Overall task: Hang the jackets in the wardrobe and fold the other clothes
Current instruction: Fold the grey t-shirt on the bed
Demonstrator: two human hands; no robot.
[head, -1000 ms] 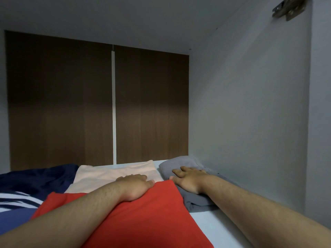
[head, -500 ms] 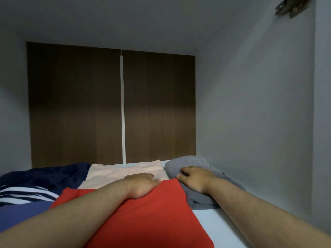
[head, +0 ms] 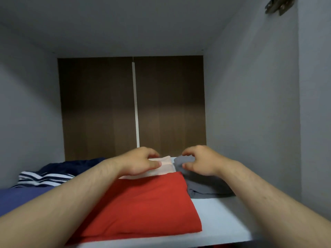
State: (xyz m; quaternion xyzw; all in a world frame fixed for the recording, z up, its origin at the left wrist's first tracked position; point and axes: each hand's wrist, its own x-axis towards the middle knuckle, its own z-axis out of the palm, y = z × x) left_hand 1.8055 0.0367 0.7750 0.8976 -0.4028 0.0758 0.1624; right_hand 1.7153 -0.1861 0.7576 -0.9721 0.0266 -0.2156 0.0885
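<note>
While both forearms reached deep onto the pale grey wardrobe shelf, the folded stuff was lined up like this: a flat-folded bright red cotton garment nearest, in the middle, a folded pale pink top just beyond it at its far edge, a lumpy folded grey garment tucked near the right wall, and a rumpled navy garment with white stripes off to the left.

The left hand sat over the pink top, fingers curled above it and thumb against its fold. Honestly couldn't tell if it was pinching the fabric or just touching it. The right hand hovered over the grey one, thumb and fingers loosely curled and apart, gripping nothing as far as I could see.

My worry: if a hand snagged fabric on the way out, the pink fold would drag open across the red one. The red piece also lay close to the shelf's near lip under the left forearm, so a careless sweep could slide it off. The grey bundle looked loose enough to slump too.
</note>
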